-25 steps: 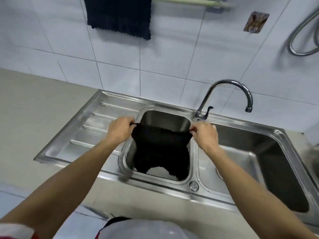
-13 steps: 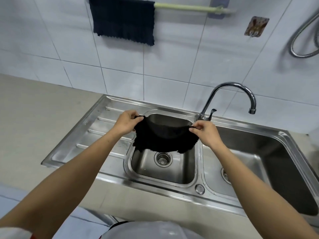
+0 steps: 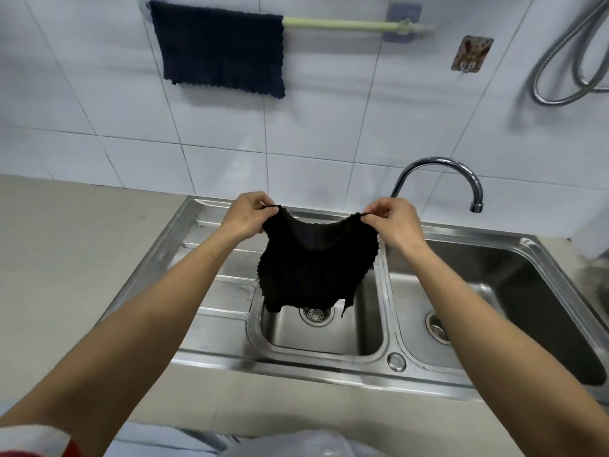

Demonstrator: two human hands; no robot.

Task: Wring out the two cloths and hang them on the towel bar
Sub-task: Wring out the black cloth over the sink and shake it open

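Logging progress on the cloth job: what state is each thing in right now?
black cloth: spread, held by its two top corners above the left basin
left hand: pinching one corner
right hand: pinching the other corner
navy cloth: hung on the towel bar
towel bar: right part bare
tap: no water seen

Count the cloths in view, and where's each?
2. One dark cloth hangs on the left part of the towel bar. The other cloth is held by its top corners above the left sink basin by left hand and right hand.
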